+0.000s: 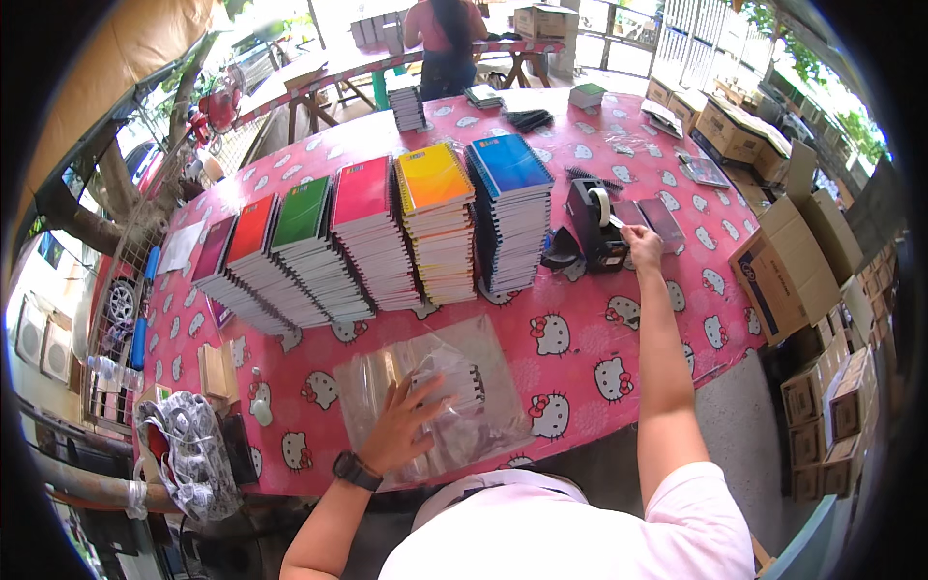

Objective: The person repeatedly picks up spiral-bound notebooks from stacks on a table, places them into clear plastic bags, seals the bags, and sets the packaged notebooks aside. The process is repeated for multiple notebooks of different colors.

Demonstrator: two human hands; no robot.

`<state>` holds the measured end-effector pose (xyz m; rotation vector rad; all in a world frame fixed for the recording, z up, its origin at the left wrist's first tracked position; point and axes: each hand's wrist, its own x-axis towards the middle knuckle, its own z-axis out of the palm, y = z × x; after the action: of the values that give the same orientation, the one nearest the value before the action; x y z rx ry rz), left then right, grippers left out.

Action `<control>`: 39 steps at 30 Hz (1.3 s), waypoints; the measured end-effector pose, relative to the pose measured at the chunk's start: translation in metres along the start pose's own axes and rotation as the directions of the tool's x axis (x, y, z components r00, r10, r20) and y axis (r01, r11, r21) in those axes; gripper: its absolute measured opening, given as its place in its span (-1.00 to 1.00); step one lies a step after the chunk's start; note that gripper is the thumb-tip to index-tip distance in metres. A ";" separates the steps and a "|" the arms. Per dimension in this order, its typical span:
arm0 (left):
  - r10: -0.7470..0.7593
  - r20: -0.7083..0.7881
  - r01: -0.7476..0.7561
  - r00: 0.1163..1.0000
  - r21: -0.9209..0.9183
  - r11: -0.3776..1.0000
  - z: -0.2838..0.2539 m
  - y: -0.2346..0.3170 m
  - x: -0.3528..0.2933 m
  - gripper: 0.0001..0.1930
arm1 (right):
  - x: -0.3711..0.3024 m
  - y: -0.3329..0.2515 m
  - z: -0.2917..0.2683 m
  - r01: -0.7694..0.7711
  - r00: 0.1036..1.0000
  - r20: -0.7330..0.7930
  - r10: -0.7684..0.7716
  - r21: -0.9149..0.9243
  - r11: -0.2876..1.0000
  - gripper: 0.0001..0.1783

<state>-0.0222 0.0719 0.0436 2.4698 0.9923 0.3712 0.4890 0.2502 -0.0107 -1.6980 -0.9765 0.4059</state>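
The right hand [643, 247] is stretched out to a black tape dispenser [607, 253], its thumb and fingers drawn narrow on what appears to be the end of a pale strip of tape [617, 221]. The dispenser is set on the table [580, 329], just right of the notebook stacks, and a tape roll [599, 205] is mounted in its top. The left hand [398, 425] is held with the fingers spread wide and is laid palm down on clear plastic [503, 387] at the near edge of the table; whether anything is enclosed in the plastic cannot be told. A dark watch [356, 472] is worn on the left wrist.

Beyond the plastic, spiral notebooks are piled in a row of six tall stacks, topped from left to right by maroon [215, 249], red [253, 228], green [303, 212], pink [362, 190], yellow [430, 178] and blue [510, 164] covers. Dark flat items [662, 222] are placed beside the dispenser, partly hidden by the right hand. The table is covered with a pink cloth printed with cat faces. An opened cardboard box [773, 275] is seen at the right edge of the table. At the far side, another person [448, 43] is seen by a second table [333, 75].
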 end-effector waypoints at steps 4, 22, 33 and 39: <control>0.009 -0.012 -0.009 1.000 -0.011 1.000 0.001 0.000 0.002 -0.24 | -0.035 0.021 -0.013 -0.461 0.887 0.209 0.411 0.386 0.799 -0.82; 0.011 0.034 -0.014 0.999 0.096 0.995 -0.004 -0.002 0.004 -0.17 | -0.253 -0.222 0.081 0.364 0.324 0.945 0.035 -0.158 0.918 -0.51; 0.049 -0.412 -0.051 0.910 0.006 0.999 0.021 -0.009 0.001 -0.46 | -0.268 -0.180 0.043 0.787 0.323 0.599 -0.732 0.260 0.560 -0.72; 0.009 -0.648 -0.183 0.762 -0.201 0.962 0.012 0.016 0.020 -0.74 | -0.273 -0.182 0.057 0.626 0.563 0.429 -0.706 0.337 0.704 -0.80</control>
<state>0.0064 0.0717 0.0427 2.1788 0.9765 1.3689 0.2115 0.0897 0.0804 -0.9459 -1.8743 0.4214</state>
